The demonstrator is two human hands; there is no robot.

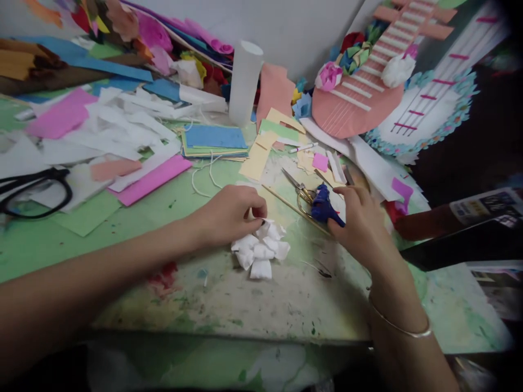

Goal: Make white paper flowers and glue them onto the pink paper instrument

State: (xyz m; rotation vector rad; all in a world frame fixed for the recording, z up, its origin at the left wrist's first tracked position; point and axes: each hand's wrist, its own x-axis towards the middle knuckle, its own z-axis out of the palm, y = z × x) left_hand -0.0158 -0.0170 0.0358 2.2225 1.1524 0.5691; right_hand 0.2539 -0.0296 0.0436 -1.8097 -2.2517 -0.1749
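L hand [235, 215]: fingers curled, thumb + forefinger close tog. at top L edge of white paper flower [261, 250]; can't tell from my end if a petal is pinched. Flower lies on green-stained tabletop [278, 310], btwn the hands, nearer L.

R hand [359, 223]: open, thumb + forefinger apart around dark blue bundle [323, 204]; thumb looks to be at its lower end, grip unclear to me. Gold-handled scissors [300, 190] just L of bundle, tips pointing away. Thin stick [292, 206] runs slantwise btwn hands. Bracelet [402, 326] on R wrist. Few dark slivers [322, 269] nearer me, L of R wrist.

Beyond L hand: stack of coloured paper [214, 137], white string [196, 182] in front of it, white roll [245, 81] standing upright behind. Far L of it, I get heaped white paper strips [118, 122]. Beyond R hand: pink guitar-shaped cutout [355, 109], leaning.
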